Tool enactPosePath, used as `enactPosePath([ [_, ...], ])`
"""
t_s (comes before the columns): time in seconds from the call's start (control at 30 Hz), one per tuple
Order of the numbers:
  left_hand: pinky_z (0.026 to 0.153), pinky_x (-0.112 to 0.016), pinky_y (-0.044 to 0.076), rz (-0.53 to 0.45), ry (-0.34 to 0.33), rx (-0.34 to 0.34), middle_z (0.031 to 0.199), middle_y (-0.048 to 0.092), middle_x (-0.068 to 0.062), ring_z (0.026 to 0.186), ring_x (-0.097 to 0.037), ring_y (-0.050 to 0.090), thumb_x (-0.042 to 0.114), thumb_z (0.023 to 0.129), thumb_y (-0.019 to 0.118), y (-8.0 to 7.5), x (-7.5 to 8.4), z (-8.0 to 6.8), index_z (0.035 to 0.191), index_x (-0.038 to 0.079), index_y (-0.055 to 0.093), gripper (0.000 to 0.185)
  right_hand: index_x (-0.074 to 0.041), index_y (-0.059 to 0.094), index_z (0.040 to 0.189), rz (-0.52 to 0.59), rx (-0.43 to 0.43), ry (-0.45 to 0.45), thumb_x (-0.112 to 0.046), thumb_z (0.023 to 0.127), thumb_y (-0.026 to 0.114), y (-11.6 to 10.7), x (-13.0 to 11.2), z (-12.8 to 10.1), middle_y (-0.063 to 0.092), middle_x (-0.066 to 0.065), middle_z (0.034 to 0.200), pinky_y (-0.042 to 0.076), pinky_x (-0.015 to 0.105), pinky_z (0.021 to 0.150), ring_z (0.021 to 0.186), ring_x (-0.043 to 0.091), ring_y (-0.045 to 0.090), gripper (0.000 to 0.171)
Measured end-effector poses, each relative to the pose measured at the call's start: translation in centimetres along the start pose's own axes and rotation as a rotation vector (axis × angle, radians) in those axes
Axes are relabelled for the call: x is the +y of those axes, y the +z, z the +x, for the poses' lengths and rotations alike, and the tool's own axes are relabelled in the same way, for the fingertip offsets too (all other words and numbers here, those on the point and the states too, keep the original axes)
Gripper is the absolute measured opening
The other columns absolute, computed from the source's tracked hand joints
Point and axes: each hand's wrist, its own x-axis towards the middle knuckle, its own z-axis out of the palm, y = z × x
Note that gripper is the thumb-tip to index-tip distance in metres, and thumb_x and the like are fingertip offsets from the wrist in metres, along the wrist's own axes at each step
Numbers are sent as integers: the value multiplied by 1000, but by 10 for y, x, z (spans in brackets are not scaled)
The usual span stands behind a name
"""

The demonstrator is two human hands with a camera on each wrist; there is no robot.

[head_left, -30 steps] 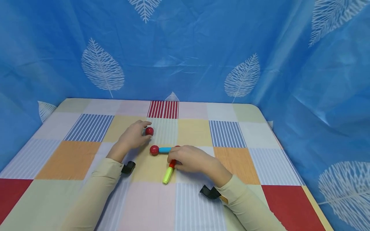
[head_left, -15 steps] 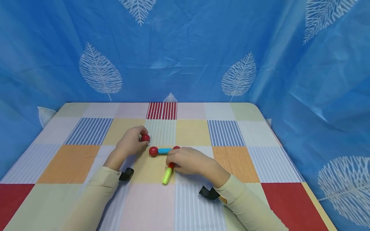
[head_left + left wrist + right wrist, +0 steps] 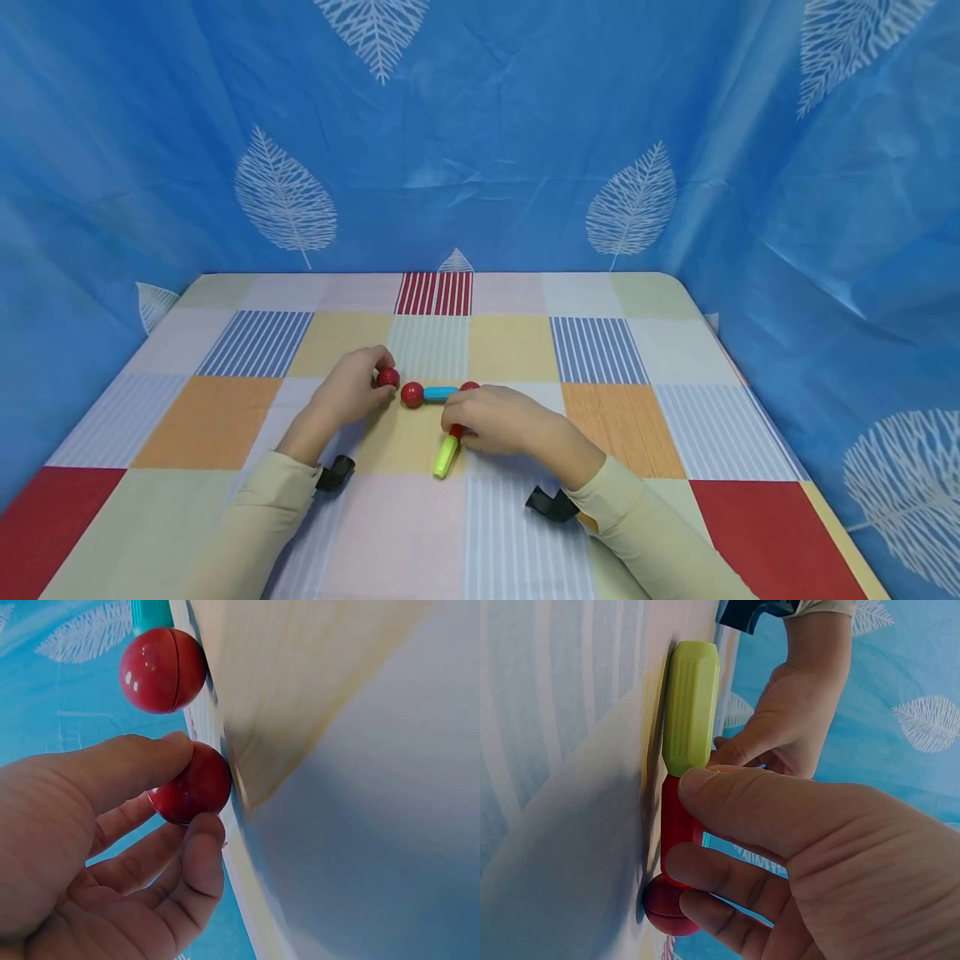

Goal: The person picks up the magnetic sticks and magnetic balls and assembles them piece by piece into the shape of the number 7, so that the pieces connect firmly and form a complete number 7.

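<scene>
My left hand (image 3: 351,390) pinches a smooth red ball (image 3: 199,784) between thumb and fingers, low over the tabletop. Close to it lies another red ball (image 3: 412,394), joined to the left end of a light blue rod (image 3: 438,394). A further red ball (image 3: 469,386) sits at that rod's right end, partly covered by my right hand (image 3: 498,419). With thumb and fingers, the right hand grips a short red rod (image 3: 676,825). A yellow-green rod (image 3: 690,709) continues in line from it, pointing toward me, and its other end meets the right-hand ball.
The table wears a patchwork-print cloth (image 3: 525,533) of coloured squares and stripes. Blue curtain (image 3: 480,133) with white leaf prints hangs behind it and on both sides. A black wrist strap mount (image 3: 336,473) is on the left wrist, with a similar one (image 3: 552,504) on the right.
The left hand has closed its fingers on the loose red ball and brought it nearer, beside the blue rod's left-end ball. The right hand keeps its hold in place. The head view shifted slightly.
</scene>
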Motion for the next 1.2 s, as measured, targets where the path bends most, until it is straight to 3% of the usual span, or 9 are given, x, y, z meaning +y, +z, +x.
enactPosePath([
  [0.4, 60, -27, 45, 0, -22, -23, 83, 55, -3, 70, -17, 51, 11, 74, 74, 3, 7, -18, 94, 9, 56, 27, -23, 63, 92, -13, 15, -10, -14, 80, 67, 3, 0, -2, 57, -12, 92, 44, 22, 75, 79, 3, 49, 16],
  [0.7, 57, -26, 44, -60, 13, -38, 82, 56, -3, 65, -13, 51, 10, 74, 75, 3, 8, -34, 93, 9, 56, 27, -23, 63, 91, -10, 34, -19, -11, 80, 65, 4, 2, -1, 56, -12, 90, 44, 22, 73, 77, 3, 49, 16],
  [1.0, 56, -26, 44, -89, 24, -74, 80, 56, -1, 65, -12, 51, 10, 74, 75, 6, 15, -41, 93, 9, 56, 27, -22, 63, 94, -5, 14, -18, -14, 80, 67, 1, -3, 0, 57, -11, 92, 44, 21, 75, 79, 3, 48, 16],
  [1.2, 56, -24, 45, -101, 74, -98, 79, 57, 2, 67, -12, 53, 11, 69, 78, 9, 22, -46, 90, 10, 56, 31, -24, 66, 96, 7, -1, -50, -19, 81, 68, 3, -9, 2, 56, -11, 93, 44, 19, 75, 79, 1, 49, 16],
])
